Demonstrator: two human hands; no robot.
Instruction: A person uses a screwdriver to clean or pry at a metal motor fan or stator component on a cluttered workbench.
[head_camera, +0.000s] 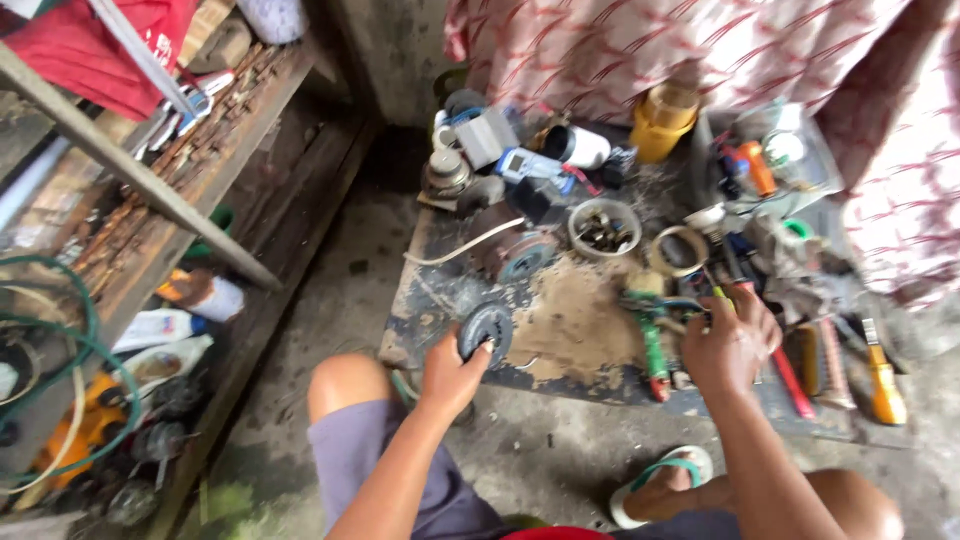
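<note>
My left hand (452, 372) grips a round black ribbed cover (486, 331) at the near edge of a low, dusty work board (575, 320). My right hand (732, 342) rests among tools on the board's right side, its fingers closed around a small dark tool I cannot make out, next to a green-handled tool (652, 345). A small motor (515, 252) with a white cable lies just beyond the cover. My bare knees frame the bottom of the view.
The board carries a round tin of small parts (605, 229), a tape roll (677, 250), a yellow container (662, 122), screwdrivers (880, 365) and a multimeter (528, 165). A rusty shelf (180, 190) with bottles and green hose stands left. A patterned cloth hangs behind.
</note>
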